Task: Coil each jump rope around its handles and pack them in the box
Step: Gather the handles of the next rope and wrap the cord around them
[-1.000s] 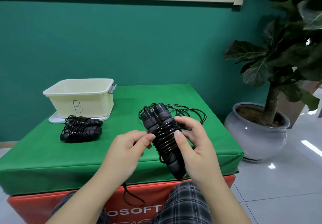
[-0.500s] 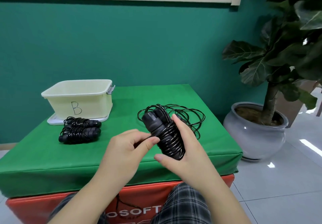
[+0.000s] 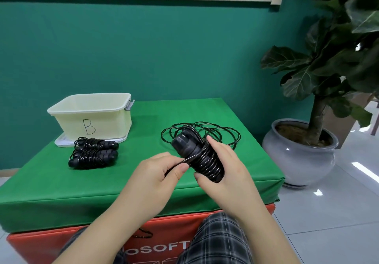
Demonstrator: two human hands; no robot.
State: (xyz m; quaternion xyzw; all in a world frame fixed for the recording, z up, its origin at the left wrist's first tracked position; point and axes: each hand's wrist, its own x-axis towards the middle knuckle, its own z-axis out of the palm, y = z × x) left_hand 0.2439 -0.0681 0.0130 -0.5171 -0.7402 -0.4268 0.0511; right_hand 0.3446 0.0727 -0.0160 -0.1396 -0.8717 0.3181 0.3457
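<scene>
Bright, even light; floor (image 3: 338, 212) glare at right; wide-angle edge bowing

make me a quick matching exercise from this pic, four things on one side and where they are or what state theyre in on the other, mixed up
Things:
1. box marked B
2. two coiled jump ropes
3. loose rope loops
4. wrapped handles

Places or states:
a. spread on the green cover, behind the hands
b. held in the right hand
c. lying side by side in front of the box
d. standing open on a white lid at the far left

Pairs: 1-d, 2-c, 3-a, 4-b
</scene>
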